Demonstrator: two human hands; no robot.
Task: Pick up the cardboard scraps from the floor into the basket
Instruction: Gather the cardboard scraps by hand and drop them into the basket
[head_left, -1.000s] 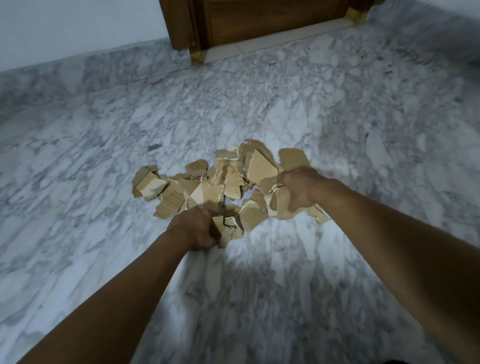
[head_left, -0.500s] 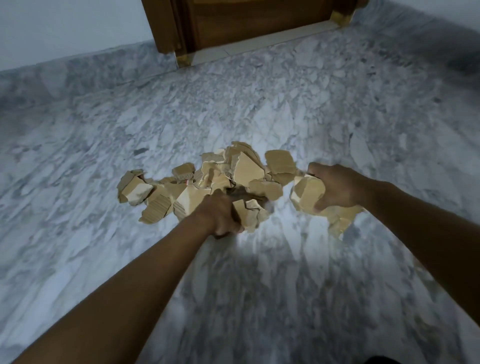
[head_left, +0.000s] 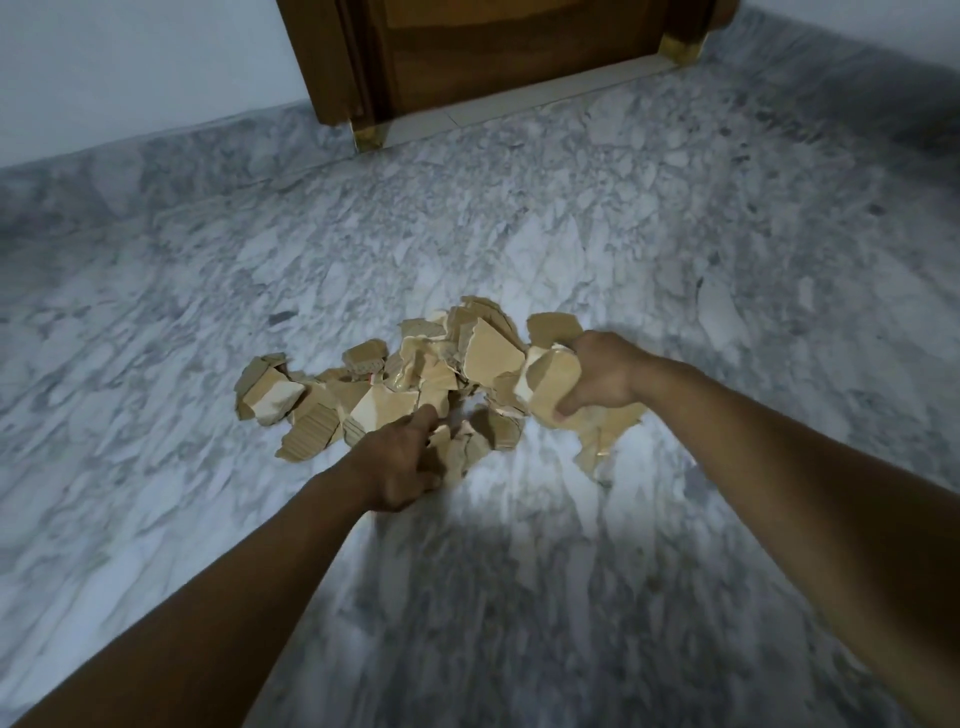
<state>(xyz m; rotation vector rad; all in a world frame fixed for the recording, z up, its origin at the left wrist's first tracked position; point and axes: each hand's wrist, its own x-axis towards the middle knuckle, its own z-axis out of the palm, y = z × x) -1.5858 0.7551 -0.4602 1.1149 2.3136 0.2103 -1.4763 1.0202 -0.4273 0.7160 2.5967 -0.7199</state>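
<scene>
A pile of torn tan cardboard scraps (head_left: 374, 395) lies on the grey marble floor (head_left: 156, 312) in the middle of the view. My right hand (head_left: 602, 374) grips a bunch of scraps (head_left: 550, 384) at the pile's right end, with more pieces hanging below it. My left hand (head_left: 400, 462) reaches into the pile's near edge, fingers curled round several small scraps (head_left: 457, 447). No basket is in view.
A wooden door (head_left: 509, 47) with brass-capped frame feet stands at the far wall. A marble skirting runs along the white wall at the left. Bare marble floor lies on all sides of the pile.
My right hand has lifted its bunch of scraps and drawn it back against the pile's right end. My left hand has stretched a finger forward into the pile while keeping hold of small pieces.
</scene>
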